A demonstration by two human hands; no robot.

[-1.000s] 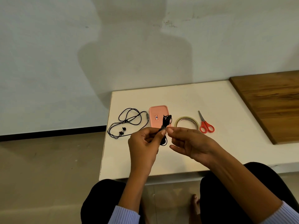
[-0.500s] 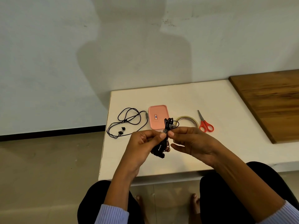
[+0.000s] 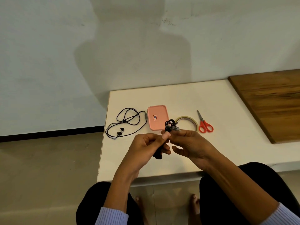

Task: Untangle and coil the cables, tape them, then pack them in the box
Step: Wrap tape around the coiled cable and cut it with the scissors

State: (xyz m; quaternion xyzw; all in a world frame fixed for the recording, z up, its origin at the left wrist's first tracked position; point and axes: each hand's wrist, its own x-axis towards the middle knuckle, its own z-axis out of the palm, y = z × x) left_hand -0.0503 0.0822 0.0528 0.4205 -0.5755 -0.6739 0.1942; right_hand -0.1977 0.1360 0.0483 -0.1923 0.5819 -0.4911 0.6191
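- The white tabletop [image 3: 227, 143] ends at its left edge just beyond the loose earphone cable [image 3: 128, 123], with floor below; its near edge runs just above the person's knees.
- A wooden board [image 3: 272, 103] covers the tabletop's far right, well apart from the other things.
- Bare tabletop lies open between the scissors [image 3: 204, 124] and the board, and also in front of the hands toward the near edge.
- The pink box [image 3: 157, 119] lies flat with its lid on, between the loose cable and the tape roll [image 3: 188, 121]; the scissors lie just right of the tape.
- Left hand [image 3: 146, 147]: its grip is closed round the lower part of a bundled black cable [image 3: 169, 125], fingers curled, the thumb pressing near the bundle's top.
- Right hand [image 3: 190, 143]: its grip pinches the bundle's upper loops between thumb and forefinger, the other fingers loosely curled below.
- The bundle is held above the tabletop, just in front of the box and tape.
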